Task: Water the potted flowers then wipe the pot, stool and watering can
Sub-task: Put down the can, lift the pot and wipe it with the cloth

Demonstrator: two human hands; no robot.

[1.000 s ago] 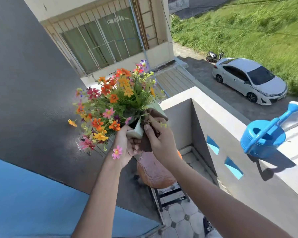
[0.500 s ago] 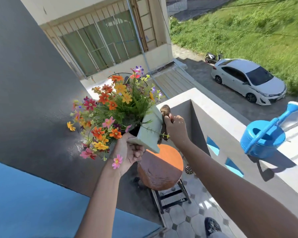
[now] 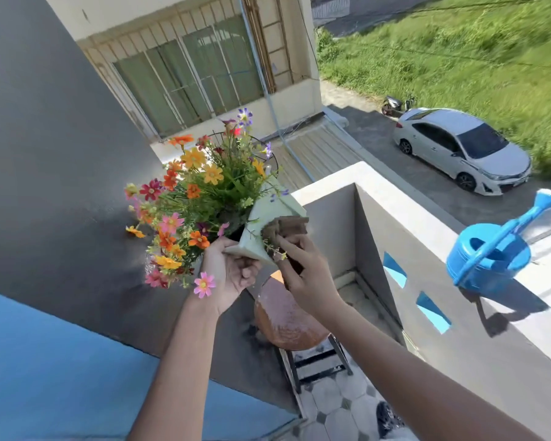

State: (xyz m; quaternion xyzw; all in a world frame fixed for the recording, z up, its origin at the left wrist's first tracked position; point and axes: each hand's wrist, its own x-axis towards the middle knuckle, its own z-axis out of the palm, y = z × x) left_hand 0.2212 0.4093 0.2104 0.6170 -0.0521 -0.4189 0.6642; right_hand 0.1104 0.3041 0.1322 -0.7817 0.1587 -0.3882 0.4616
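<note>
the white flower pot (image 3: 269,214) is held up in the air, tilted, above the round orange stool (image 3: 287,319), with the balcony corner behind it. it carries a bunch of small orange, yellow, pink and purple flowers (image 3: 198,192) that lean toward the dark grey wall (image 3: 51,154) on the left. the left hand (image 3: 228,272) grasps the pot from below at its lower corner, fingers curled round the base, with one pink bloom lying over the wrist. the right hand (image 3: 303,272) pinches a folded brown cloth (image 3: 287,227) and presses it against the pot's side face; a few green stems cross in front of the cloth.

the stool stands on the tiled balcony floor (image 3: 341,405) directly under the hands, its seat glossy and its dark metal legs (image 3: 318,364) visible beneath. to the right, well apart from the pot, the blue watering can (image 3: 490,256) stands upright on top of the pale balcony ledge (image 3: 395,202), spout pointing up and to the right, casting a shadow down the inner face of the wall, which has small blue cut-outs.

beyond the ledge, down below, a white car (image 3: 462,151) is parked on a paved lane, a scooter (image 3: 395,105) just behind it, with grass alongside. a neighbouring building with barred windows (image 3: 185,81) fills the upper middle.
</note>
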